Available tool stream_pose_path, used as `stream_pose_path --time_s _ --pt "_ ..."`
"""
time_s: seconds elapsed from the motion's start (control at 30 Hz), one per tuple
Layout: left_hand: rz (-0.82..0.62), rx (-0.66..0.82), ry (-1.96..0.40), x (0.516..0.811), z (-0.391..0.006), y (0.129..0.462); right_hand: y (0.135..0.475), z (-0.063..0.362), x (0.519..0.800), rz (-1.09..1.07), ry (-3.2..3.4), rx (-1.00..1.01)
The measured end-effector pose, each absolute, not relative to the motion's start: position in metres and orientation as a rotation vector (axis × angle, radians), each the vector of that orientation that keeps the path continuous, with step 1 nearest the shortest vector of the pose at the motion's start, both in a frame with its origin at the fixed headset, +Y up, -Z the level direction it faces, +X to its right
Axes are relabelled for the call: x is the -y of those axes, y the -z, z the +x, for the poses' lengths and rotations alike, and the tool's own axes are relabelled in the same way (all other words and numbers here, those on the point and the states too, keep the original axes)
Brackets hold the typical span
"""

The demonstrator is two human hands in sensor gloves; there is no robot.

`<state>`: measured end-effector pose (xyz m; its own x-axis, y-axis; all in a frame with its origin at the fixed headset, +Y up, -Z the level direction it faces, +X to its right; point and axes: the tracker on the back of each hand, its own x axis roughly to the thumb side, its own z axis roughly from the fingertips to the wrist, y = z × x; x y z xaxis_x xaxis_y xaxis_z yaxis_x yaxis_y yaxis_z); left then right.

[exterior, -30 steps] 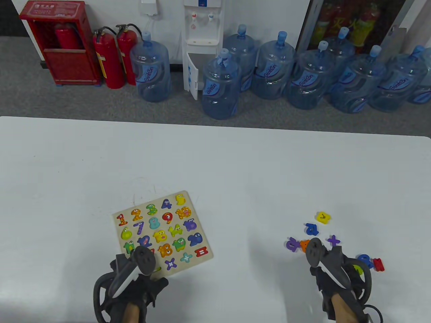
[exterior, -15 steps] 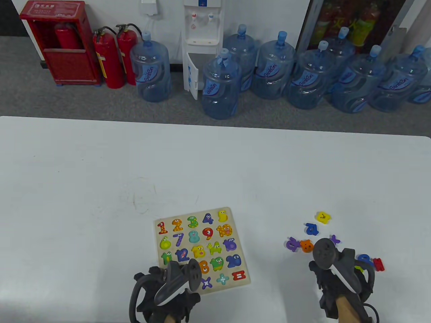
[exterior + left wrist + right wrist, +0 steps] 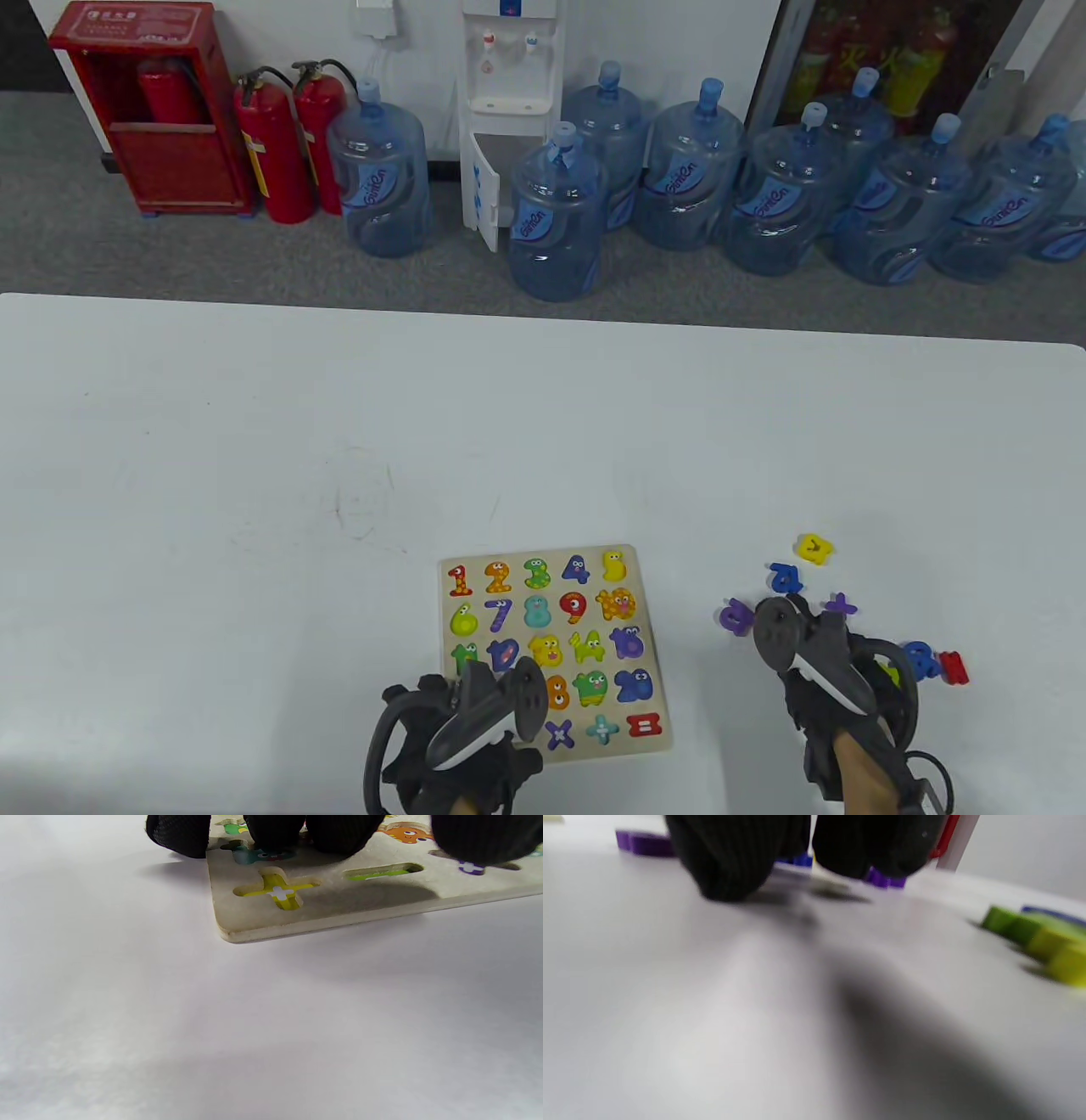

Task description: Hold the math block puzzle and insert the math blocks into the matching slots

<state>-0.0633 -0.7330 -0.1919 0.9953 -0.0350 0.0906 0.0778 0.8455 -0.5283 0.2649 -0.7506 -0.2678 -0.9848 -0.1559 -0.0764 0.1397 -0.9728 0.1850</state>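
Rightward across the tabletop (image 3: 254, 424) goes the puzzle board (image 3: 649, 671), now nearer the loose blocks (image 3: 785, 577) beside the right hand (image 3: 836, 679). Left hand (image 3: 462, 739) presses flat fingertips (image 3: 182, 836) on the board's near-left corner, by empty plus and minus slots. Whether the right hand holds anything, I cannot tell.

An office or storeroom corner: water dispenser (image 3: 507, 110), spare water jugs (image 3: 556, 216), fire extinguishers (image 3: 276, 148) against the wall.

Black knit sensor gloves on both hands (image 3: 462, 755) (image 3: 836, 688). Dark grey trackers with white stripes and ring loops strapped on. Thin black cable off the right one.
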Motion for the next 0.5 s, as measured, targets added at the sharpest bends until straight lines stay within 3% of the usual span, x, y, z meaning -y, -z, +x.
stream_pose_path --time_s 0.33,0.5 --pt "-0.570 0.184 0.058 0.731 -0.036 0.186 0.248 0.266 0.739 0.025 3.163 0.223" --pt "-0.591 0.225 0.030 0.730 -0.032 0.186 0.242 0.261 0.732 -0.133 3.181 0.258"
